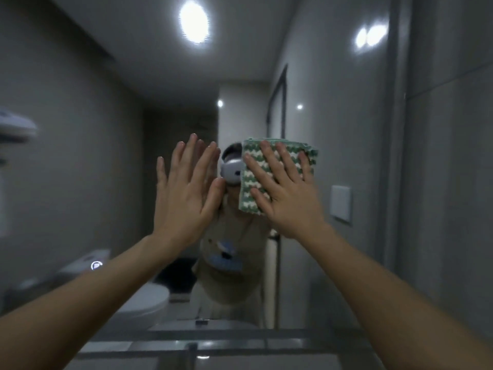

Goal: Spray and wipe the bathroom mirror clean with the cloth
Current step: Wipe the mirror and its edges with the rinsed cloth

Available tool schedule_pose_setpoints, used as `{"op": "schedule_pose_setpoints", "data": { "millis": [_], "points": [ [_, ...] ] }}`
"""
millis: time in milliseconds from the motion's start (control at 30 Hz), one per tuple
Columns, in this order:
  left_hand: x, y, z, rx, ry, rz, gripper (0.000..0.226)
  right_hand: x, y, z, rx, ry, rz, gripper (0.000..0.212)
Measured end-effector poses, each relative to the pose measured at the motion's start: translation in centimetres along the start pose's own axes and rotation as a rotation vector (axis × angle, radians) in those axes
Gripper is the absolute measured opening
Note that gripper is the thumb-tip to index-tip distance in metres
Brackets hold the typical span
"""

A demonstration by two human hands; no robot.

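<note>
The bathroom mirror fills most of the head view and reflects the room and me. My right hand presses a folded green-and-white patterned cloth flat against the glass, fingers straight and spread over it. My left hand is raised beside it with straight fingers, its fingertips at or very near the glass and meeting their own reflection. No spray bottle is in view.
A grey wall borders the mirror on the right. Below the mirror runs a ledge with a faucet at the bottom centre. The reflection shows a toilet, a wall switch plate and ceiling lights.
</note>
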State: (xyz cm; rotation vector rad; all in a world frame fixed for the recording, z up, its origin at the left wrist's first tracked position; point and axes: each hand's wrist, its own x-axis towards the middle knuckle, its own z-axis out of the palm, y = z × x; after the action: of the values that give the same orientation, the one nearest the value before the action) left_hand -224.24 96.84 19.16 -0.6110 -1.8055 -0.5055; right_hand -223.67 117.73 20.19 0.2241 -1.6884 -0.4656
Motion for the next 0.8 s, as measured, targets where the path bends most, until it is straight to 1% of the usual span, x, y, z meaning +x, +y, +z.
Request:
{"op": "schedule_pose_setpoints", "data": {
  "millis": [100,200,300,367,433,500,600,633,700,800],
  "points": [
    [0.0,2.7,1.9,-0.029,-0.021,0.025,0.055,-3.6,3.9,0.0,-0.034,0.040,0.104,0.052],
    [-0.3,4.3,2.9,-0.048,-0.037,0.048,0.058,-6.2,5.6,0.0,-0.053,0.032,0.209,0.053],
    [-0.6,3.5,2.6,-0.008,-0.051,0.116,0.056,-6.7,4.8,0.1,-0.047,0.028,0.304,0.053],
    [-0.8,1.3,1.7,0.030,-0.052,0.147,0.056,-6.5,3.0,0.3,-0.022,0.044,0.417,0.053],
    [-1.5,-1.9,0.4,0.041,-0.052,0.137,0.055,-6.0,0.0,0.6,0.002,0.057,0.507,0.055],
    [-2.8,-5.8,-1.2,0.057,-0.057,0.109,0.055,-5.0,-4.7,0.9,0.043,0.047,0.509,0.056],
    [-4.9,-12.4,-3.7,0.070,-0.041,0.075,0.054,-2.1,-12.9,1.5,0.051,0.040,0.460,0.056],
    [-5.8,-15.6,-5.0,0.075,-0.040,0.046,0.054,-0.6,-16.5,2.0,0.044,0.040,0.439,0.055],
    [-6.8,-18.9,-6.4,0.079,-0.030,0.018,0.054,1.5,-20.1,2.2,0.027,0.027,0.390,0.055],
    [-9.5,-25.2,-9.8,0.109,-0.068,-0.042,0.055,5.9,-27.2,2.9,0.036,0.019,0.272,0.055]
  ]
}}
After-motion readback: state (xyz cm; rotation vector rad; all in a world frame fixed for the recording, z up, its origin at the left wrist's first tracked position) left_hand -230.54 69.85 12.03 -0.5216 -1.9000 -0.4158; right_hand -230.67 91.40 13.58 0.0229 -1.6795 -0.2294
